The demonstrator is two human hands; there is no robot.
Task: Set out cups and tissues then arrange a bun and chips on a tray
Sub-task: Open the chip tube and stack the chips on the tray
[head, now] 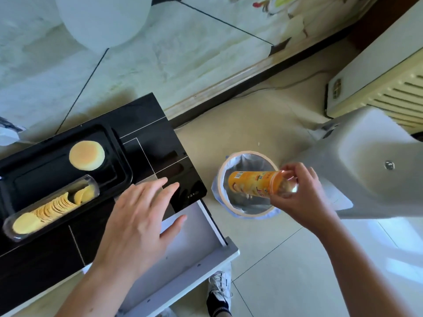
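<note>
A black tray (124, 161) lies on the black glossy table at the left. On it sits a round pale bun (87, 155), with a clear plastic insert (90, 183) holding a row of chips (53, 208) in front of it. My left hand (139, 223) hovers with straight spread fingers over the table's right edge, holding nothing. My right hand (297, 197) grips the open end of an orange chip can (251, 183), held sideways over a small round bin (220, 177) lined with a bag on the floor.
A white drawer (194, 255) stands pulled out under the table's right end. A white plastic stool (366, 170) stands right of the bin, a radiator (389, 88) behind it. My shoe (219, 291) is on the tiled floor below.
</note>
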